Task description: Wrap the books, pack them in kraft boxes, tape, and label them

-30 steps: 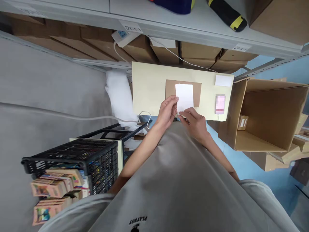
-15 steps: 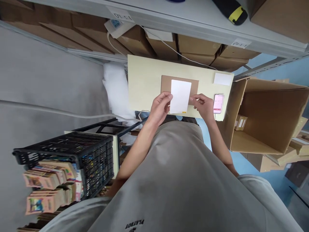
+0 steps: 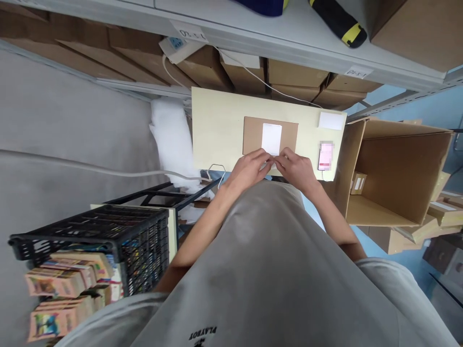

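A blank white label (image 3: 271,137) with rounded corners extends over a flat brown cardboard piece (image 3: 252,135) on the pale yellow board. My left hand (image 3: 252,166) has its fingers pinched together at the label's near edge. Close against it, my right hand (image 3: 295,168) is likewise closed, thumb and fingertips at the same edge. The fingertips of the two hands almost touch and hide the label's near end.
The pale board (image 3: 217,130) also bears a phone (image 3: 326,156) and a white paper stack (image 3: 330,120). An open carton (image 3: 398,178) stands right. A black crate (image 3: 144,250) with books is at lower left. Overhead runs a metal shelf (image 3: 307,50) with a black-and-yellow tool (image 3: 340,24).
Both hands have come together from the label's two sides to its near edge. The label now looks smaller, and more of the cardboard shows around it.
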`<state>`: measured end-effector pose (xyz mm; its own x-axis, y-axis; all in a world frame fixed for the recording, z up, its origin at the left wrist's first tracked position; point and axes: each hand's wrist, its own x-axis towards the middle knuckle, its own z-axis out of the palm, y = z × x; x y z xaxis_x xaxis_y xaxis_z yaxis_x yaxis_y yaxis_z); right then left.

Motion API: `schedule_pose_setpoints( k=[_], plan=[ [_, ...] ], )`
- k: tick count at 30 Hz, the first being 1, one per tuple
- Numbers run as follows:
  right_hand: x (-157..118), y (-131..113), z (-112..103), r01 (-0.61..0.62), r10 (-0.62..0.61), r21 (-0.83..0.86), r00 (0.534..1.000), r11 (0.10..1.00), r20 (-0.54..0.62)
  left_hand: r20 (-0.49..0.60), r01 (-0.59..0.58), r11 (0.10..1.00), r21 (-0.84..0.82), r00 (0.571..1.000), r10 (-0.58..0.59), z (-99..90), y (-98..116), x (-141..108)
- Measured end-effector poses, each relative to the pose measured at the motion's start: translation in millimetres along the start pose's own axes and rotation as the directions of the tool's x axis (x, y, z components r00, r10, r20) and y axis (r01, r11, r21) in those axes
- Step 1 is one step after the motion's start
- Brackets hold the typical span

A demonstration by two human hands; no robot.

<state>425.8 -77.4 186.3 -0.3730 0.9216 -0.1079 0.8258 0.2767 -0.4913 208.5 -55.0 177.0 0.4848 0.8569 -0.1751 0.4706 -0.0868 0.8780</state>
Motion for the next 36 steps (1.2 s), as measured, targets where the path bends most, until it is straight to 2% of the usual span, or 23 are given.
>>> schedule_pose_setpoints(
  k=[4,6,9,11,13,15,17,20,22,27,32,36],
  plan=[
    [1.2,-8.2,9.7,-0.010,0.015,-0.101,0.999,0.995,0.051,0.030,0.006,1.000,0.002,1.000,-0.006,0.0,-6.4,-3.2],
    [1.3,-12.1,14.4,-0.028,0.036,-0.120,0.998,0.992,0.061,0.011,0.006,1.000,-0.004,1.000,-0.006,-4.1,-11.8,-3.8],
    [0.1,-13.0,16.5,-0.117,0.118,-0.074,0.993,0.990,0.016,-0.161,0.043,0.997,-0.065,0.985,-0.053,-16.6,-27.7,-1.9],
    [-1.3,-10.4,13.7,-0.201,0.203,0.029,0.978,0.979,-0.054,-0.306,0.104,0.980,-0.172,0.940,-0.153,-25.5,-42.9,1.2],
    [-2.2,-6.9,10.0,-0.268,0.296,0.204,0.947,0.941,-0.122,-0.367,0.163,0.926,-0.340,0.884,-0.290,-30.6,-57.5,5.2],
    [-1.7,-4.3,8.0,-0.295,0.386,0.423,0.911,0.857,-0.147,-0.311,0.206,0.831,-0.517,0.859,-0.406,-30.3,-67.3,9.2],
    [-0.2,-3.1,8.8,-0.300,0.460,0.621,0.881,0.724,-0.111,-0.171,0.254,0.719,-0.647,0.871,-0.461,-26.1,-69.7,12.0],
    [2.2,-3.7,12.9,-0.333,0.533,0.780,0.846,0.530,-0.001,0.010,0.306,0.592,-0.745,0.894,-0.449,-19.7,-63.5,13.9],
    [3.4,-4.7,15.1,-0.365,0.563,0.811,0.825,0.458,0.053,0.042,0.306,0.556,-0.773,0.899,-0.437,-18.4,-58.1,15.1],
    [5.7,-6.2,16.2,-0.390,0.593,0.842,0.798,0.373,0.107,0.050,0.320,0.587,-0.744,0.902,-0.429,-20.7,-52.0,22.7],
    [7.1,-7.1,14.0,-0.373,0.579,0.858,0.808,0.354,0.112,0.050,0.315,0.607,-0.730,0.910,-0.412,-18.5,-49.7,30.2],
    [7.0,-6.4,10.8,-0.375,0.567,0.860,0.814,0.347,0.126,0.033,0.320,0.598,-0.735,0.898,-0.439,-14.1,-49.1,33.5]
  ],
)
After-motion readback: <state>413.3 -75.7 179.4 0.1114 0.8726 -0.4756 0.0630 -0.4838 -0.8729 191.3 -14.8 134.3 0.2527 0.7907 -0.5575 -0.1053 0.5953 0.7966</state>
